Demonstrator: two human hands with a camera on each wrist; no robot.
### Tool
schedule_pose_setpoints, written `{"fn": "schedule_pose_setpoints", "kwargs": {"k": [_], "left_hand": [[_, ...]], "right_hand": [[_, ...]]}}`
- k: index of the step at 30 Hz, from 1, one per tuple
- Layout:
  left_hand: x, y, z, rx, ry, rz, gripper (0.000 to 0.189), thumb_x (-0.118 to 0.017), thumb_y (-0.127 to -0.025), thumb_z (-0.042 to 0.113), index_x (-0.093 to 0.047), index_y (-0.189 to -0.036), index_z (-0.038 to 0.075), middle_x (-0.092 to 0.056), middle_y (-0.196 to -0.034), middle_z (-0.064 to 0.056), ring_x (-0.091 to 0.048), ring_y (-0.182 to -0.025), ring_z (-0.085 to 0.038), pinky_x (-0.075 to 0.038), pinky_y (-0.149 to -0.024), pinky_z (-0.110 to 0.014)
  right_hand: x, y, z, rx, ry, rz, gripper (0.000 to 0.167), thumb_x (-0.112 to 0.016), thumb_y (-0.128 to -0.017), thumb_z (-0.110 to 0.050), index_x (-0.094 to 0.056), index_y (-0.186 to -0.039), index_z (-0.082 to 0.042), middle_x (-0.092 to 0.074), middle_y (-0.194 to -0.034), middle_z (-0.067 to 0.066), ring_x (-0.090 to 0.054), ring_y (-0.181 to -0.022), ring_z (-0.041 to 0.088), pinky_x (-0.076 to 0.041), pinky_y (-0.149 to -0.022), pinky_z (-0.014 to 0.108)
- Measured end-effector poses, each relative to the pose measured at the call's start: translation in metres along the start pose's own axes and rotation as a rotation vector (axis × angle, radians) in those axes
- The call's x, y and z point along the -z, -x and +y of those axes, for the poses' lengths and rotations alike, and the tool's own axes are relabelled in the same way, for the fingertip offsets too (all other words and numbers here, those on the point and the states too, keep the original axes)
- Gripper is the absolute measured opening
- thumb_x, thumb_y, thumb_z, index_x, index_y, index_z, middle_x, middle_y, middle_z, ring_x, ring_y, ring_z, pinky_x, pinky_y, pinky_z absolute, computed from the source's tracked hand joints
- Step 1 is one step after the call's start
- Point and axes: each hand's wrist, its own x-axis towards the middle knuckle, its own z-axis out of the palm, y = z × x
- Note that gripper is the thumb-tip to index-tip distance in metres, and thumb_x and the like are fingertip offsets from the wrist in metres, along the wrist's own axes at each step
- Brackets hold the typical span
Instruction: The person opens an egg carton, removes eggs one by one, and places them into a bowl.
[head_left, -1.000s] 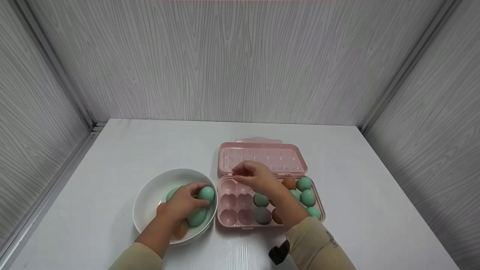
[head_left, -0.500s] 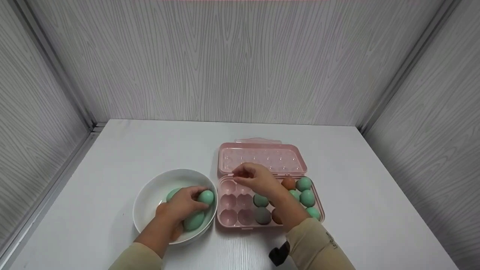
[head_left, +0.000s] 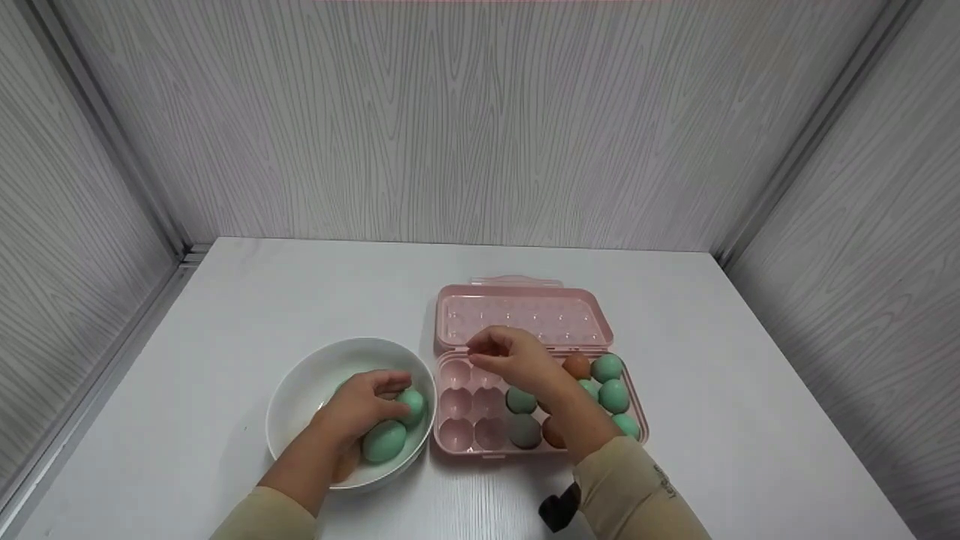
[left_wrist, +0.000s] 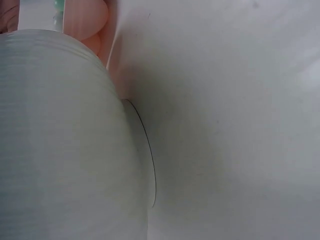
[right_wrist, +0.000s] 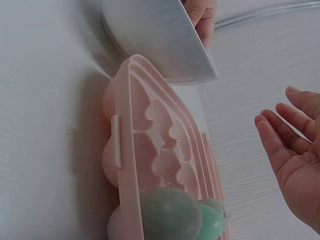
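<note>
Inside a white bowl (head_left: 300, 375), my left hand (head_left: 358, 409) lies over several eggs, fingers extended and thumb beside a green egg (head_left: 412, 405). Another green egg (head_left: 384, 441) lies just below it, and a brownish egg (head_left: 346, 461) is partly hidden by the wrist. My right hand (head_left: 517, 361) hovers over the pink egg carton (head_left: 525, 454), fingers loosely bent and holding nothing. The right wrist view shows this right hand (right_wrist: 300, 165) above the carton cups. Green, grey and brown eggs fill the carton's right part; the forearm hides some of them.
The carton's lid (head_left: 525, 315) lies folded back behind it. Bowl and carton stand side by side on a white table (head_left: 720, 390), with grained panels (head_left: 465, 120) around it. A thin dark hair-like strand (left_wrist: 151, 150) shows beside the bowl in the left wrist view.
The green egg by my left thumb has shifted slightly down in the bowl, and the left fingers have straightened above it. My right hand has stayed nearly still.
</note>
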Motion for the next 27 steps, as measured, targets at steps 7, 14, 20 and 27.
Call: {"fn": "schedule_pose_setpoints", "kwargs": {"k": [7, 14, 20, 27], "left_hand": [[0.004, 0.000, -0.001, -0.020, -0.007, -0.025, 0.050, -0.066, -0.079, 0.003, -0.054, -0.126, 0.012, -0.056, -0.126, -0.002, -0.045, -0.123, -0.023, -0.029, -0.107, -0.042], [0.005, 0.004, 0.003, -0.026, 0.021, -0.026, 0.048, -0.065, -0.080, 0.003, -0.054, -0.125, 0.011, -0.056, -0.126, -0.003, -0.046, -0.123, -0.020, -0.030, -0.106, -0.040], [0.003, 0.007, 0.011, -0.045, 0.022, -0.012, 0.046, -0.067, -0.081, 0.007, -0.054, -0.125, 0.013, -0.056, -0.125, 0.000, -0.049, -0.120, -0.019, -0.031, -0.106, -0.041], [-0.003, 0.007, 0.023, -0.148, -0.017, -0.012, 0.046, -0.067, -0.082, 0.008, -0.054, -0.127, 0.012, -0.057, -0.124, -0.002, -0.052, -0.116, -0.019, -0.036, -0.103, -0.038]], "right_hand": [[0.001, 0.001, -0.003, 0.007, -0.005, -0.009, 0.018, -0.065, -0.085, -0.026, -0.065, -0.103, -0.021, -0.063, -0.097, -0.002, -0.056, -0.089, 0.019, -0.051, -0.077, 0.028], [0.003, -0.001, 0.003, 0.033, 0.000, -0.005, 0.018, -0.066, -0.085, -0.025, -0.065, -0.102, -0.020, -0.063, -0.095, -0.002, -0.056, -0.087, 0.017, -0.051, -0.073, 0.027], [0.009, 0.002, 0.004, 0.005, -0.012, -0.001, 0.020, -0.065, -0.085, -0.023, -0.063, -0.105, -0.021, -0.063, -0.099, -0.002, -0.057, -0.090, 0.017, -0.052, -0.076, 0.031], [0.017, 0.007, 0.005, 0.015, -0.022, 0.023, 0.025, -0.067, -0.084, -0.028, -0.063, -0.107, -0.019, -0.062, -0.103, 0.003, -0.057, -0.094, 0.017, -0.051, -0.082, 0.028]]}}
